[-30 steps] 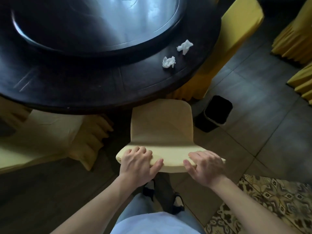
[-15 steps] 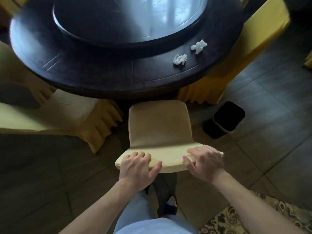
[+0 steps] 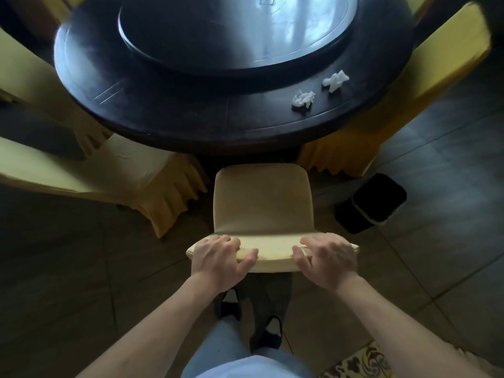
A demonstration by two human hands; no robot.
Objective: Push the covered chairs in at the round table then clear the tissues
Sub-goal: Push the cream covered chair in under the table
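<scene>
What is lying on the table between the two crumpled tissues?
Nothing: in the head view the nearer tissue and the farther tissue lie apart, with only bare dark table between them.

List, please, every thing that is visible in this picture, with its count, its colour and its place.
round dark wooden table: one, dark brown, top centre
round glass turntable: one, grey, on the table
crumpled white tissues: two, white, on the table's right edge
tan cushioned chair: one, beige, centre, seat front near the table edge
yellow fabric-covered chairs: at least two, yellow, left and right of the table
black square bin: one, black, floor, right
patterned rug: one, beige and dark, bottom right
left hand: grips the chair's backrest
right hand: grips the chair's backrest
</scene>
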